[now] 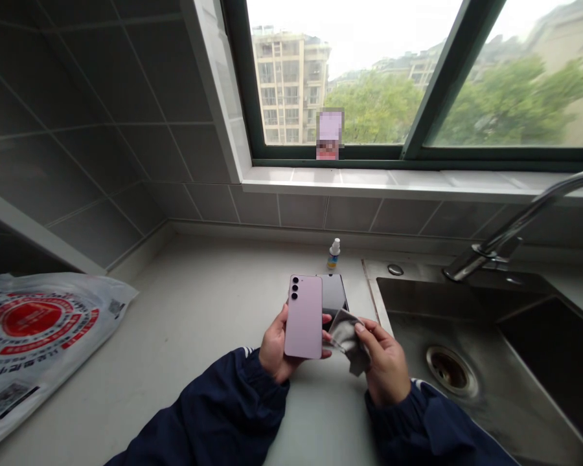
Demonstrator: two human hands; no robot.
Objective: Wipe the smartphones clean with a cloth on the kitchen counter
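A pink smartphone (304,327) lies in my left hand (273,343), its back with three camera lenses facing up. My left fingers wrap beneath it, and their tips show past its right edge. In my right hand (387,362) a grey cleaning cloth (350,338) is pinched between thumb and fingers, close to the phone's right side. Behind both hands, a dark, glossy flat device (334,291) rests on the counter, partly covered by the pink phone and the cloth. Just beyond it stands a small white-capped bottle (333,254) with a blue and yellow label.
To the right is a steel sink (388,310) with a chrome faucet (495,243) over it. A white plastic bag (43,336) with red print lies on the counter (199,310) at the left. A window ledge (369,181) runs along the back.
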